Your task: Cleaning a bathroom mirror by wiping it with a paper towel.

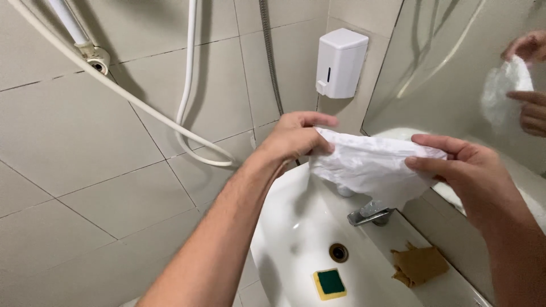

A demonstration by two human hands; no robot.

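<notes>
Both my hands hold one crumpled white plastic bag (369, 165) stretched between them above a white sink (284, 227). My left hand (296, 136) pinches the bag's left end. Fingers of my right hand (460, 165) grip its right end. A chrome faucet (369, 215) sits just below the bag, and the drain (338, 252) lies in the basin beneath. The mirror (455, 74) at the upper right reflects my hands and the bag.
A yellow and green sponge (330, 283) lies in the basin's near part. A brown crumpled rag (418, 264) rests on the sink ledge. A white soap dispenser (340, 62) hangs on the tiled wall. White hoses (187, 85) and a metal shower hose (270, 57) run down the wall.
</notes>
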